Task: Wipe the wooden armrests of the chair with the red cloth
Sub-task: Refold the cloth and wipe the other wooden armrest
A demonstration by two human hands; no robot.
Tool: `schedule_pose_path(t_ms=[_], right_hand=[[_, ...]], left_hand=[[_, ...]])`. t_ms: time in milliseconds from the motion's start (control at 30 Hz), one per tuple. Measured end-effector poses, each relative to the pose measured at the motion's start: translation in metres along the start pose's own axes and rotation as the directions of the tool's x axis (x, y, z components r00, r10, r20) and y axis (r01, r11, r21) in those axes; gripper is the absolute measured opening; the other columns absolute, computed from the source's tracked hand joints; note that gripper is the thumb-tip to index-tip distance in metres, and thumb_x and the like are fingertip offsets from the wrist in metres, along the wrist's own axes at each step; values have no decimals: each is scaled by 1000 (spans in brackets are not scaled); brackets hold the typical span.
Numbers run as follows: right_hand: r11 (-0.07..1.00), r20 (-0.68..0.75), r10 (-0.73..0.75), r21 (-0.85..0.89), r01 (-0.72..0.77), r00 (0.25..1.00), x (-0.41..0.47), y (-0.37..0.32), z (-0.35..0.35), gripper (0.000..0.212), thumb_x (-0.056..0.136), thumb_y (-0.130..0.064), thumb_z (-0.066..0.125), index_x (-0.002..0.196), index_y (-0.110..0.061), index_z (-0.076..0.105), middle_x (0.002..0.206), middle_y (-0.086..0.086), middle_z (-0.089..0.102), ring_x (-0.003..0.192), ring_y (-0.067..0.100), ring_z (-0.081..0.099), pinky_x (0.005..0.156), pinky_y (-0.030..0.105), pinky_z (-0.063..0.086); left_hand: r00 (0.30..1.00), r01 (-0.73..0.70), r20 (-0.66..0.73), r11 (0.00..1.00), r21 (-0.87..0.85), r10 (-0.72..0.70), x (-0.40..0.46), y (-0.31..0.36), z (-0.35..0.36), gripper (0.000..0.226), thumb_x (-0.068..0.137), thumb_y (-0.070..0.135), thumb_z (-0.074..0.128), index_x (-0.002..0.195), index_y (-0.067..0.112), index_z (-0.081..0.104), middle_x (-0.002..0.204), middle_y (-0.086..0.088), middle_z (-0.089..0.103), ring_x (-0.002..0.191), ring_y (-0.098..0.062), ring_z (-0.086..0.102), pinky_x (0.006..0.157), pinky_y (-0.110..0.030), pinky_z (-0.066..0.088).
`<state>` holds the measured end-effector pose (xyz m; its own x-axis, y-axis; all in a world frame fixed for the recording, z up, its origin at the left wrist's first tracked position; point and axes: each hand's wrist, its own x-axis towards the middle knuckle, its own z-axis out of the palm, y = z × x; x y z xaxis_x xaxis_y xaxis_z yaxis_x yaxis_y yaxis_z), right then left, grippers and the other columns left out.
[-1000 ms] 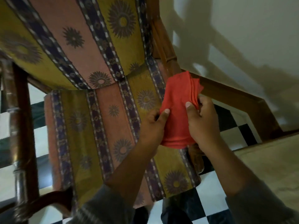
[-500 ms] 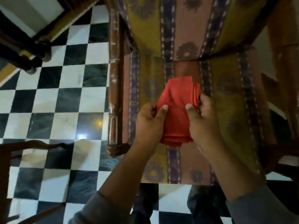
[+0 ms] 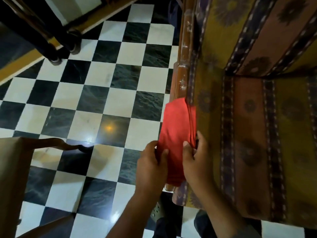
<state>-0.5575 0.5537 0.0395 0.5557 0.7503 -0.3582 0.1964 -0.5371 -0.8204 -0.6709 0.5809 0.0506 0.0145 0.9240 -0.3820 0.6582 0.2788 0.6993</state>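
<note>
A folded red cloth (image 3: 176, 127) lies over the front part of the chair's left wooden armrest (image 3: 184, 62), which runs up the frame beside the striped yellow and pink seat cushion (image 3: 253, 134). My left hand (image 3: 151, 167) grips the cloth's left edge with the thumb on top. Holding the cloth's right edge against the armrest is my right hand (image 3: 195, 162). The armrest's front end is mostly hidden under the cloth and my hands. The chair's other armrest is out of view.
A black and white chequered floor (image 3: 96, 103) fills the left. Dark wooden furniture with round feet (image 3: 72, 42) stands at the top left. Another brown chair's seat and arm (image 3: 15, 169) sit at the lower left.
The view has swung right to left across the chair. The cloth, held in both hands above the seat before, now rests over the left armrest.
</note>
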Motion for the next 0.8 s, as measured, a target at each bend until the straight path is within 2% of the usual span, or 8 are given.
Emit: schedule_pose_path(t_ms=[133,200,267,367,467,600,700,800], right_hand=[[999,3,11,37,-11,1000,4,21,-5,50,97,-30,57,143,-18,44,132,2,59,104,6,57,84,10,44],[997,22,-15,71,14,1000,4,22,-7,51,94,-42,56,140,-24,45,129,-2,62,107,9,62,90,22,53],[998,-9,-26,51,26,1000,5,19,-13,52,88,-53,53,134,-29,48,122,-4,65,103,12,66,86,32,58],[998,-95,-66,15,67,993,12,15,-20,41,89,-60,49,117,-30,55,104,-7,65,89,13,65,72,33,58],[976,-150,-202,-112,186,968,34,28,-20,41,99,-50,39,123,-23,59,112,-5,64,102,19,64,82,35,54],[748,-42,-477,-543,381,878,87,91,-17,45,99,-28,40,132,-1,55,137,25,57,133,45,48,106,56,44],[540,230,-474,-687,487,850,122,140,-13,51,102,-37,37,142,-7,48,151,23,44,143,45,35,110,63,36],[411,332,-458,-744,528,825,131,162,-9,59,102,-45,37,152,-14,36,163,16,27,151,38,22,117,61,21]], left_hand=[[977,-207,-23,974,96,210,2,11,11,58,95,44,52,147,22,39,148,-3,46,132,-21,47,108,-37,43],[947,-320,27,930,180,321,13,25,15,65,94,51,38,152,24,30,162,-7,28,148,-26,29,117,-42,30],[919,-394,80,890,231,386,32,35,24,63,97,50,34,155,26,23,167,-6,15,153,-29,13,119,-44,21],[894,-448,144,838,312,425,51,37,35,62,101,45,32,157,24,15,168,-4,5,155,-27,-3,122,-46,13],[856,-515,196,758,400,479,51,27,46,65,103,47,28,158,21,5,168,-6,-3,154,-27,-11,124,-51,11],[841,-539,214,730,420,497,47,21,52,66,104,44,29,158,24,-3,167,-4,-12,153,-26,-16,124,-51,9],[835,-546,216,712,441,506,49,21,54,64,103,46,23,158,26,-4,167,-4,-14,153,-27,-18,123,-49,9],[844,-529,204,706,471,496,50,23,57,64,101,49,19,158,27,1,167,-6,-12,153,-28,-16,122,-47,6]])
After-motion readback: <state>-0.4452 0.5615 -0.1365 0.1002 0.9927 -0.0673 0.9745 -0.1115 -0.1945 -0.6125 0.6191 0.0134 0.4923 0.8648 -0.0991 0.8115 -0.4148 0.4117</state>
